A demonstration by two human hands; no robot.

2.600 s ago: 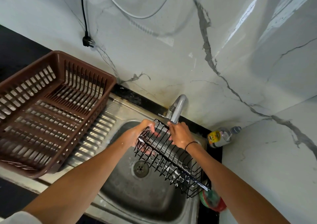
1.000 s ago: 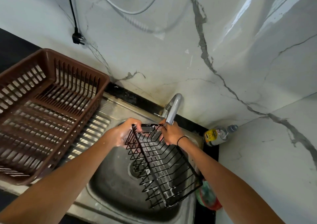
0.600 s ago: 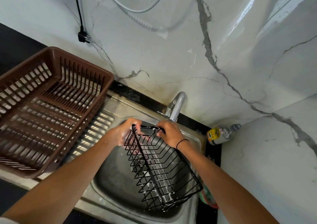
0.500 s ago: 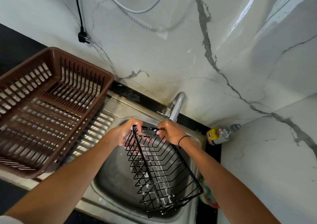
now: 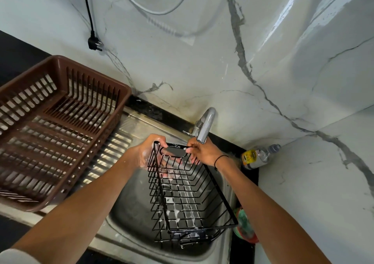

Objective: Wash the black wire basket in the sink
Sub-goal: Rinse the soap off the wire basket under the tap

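While only the head view is available, it shows the whole work area. The black wire basket (image 5: 188,193) is held over the sink (image 5: 129,209), tilted, its far end up under the tap (image 5: 205,126) and its near end low over the basin. The left hand (image 5: 145,154) grips the far left corner, fingers curled around the rim wire from outside. The right hand (image 5: 204,152) pinches the far end at the rim beside the dark plate (image 5: 175,151) fixed there, fingertips clamped on the wire.

Progress, as a judgement: white suds cling to the basket floor wires, the near end and the left hand, so soaping appears done or nearly done. No water stream is discernible from the tap. Rinsing appears to be left, then setting the basket to drain.

Containers: the basket holds nothing but foam. The sink basin shows a wet film and a few suds, no dishes. The brown plastic dish rack (image 5: 58,126) on the drainboard, left of the sink, has nothing in it. A bottle with a yellow label (image 5: 259,156) lies on the counter to the right; contents cannot be told. A green and red scrubber (image 5: 243,229) sits at the sink's right edge.
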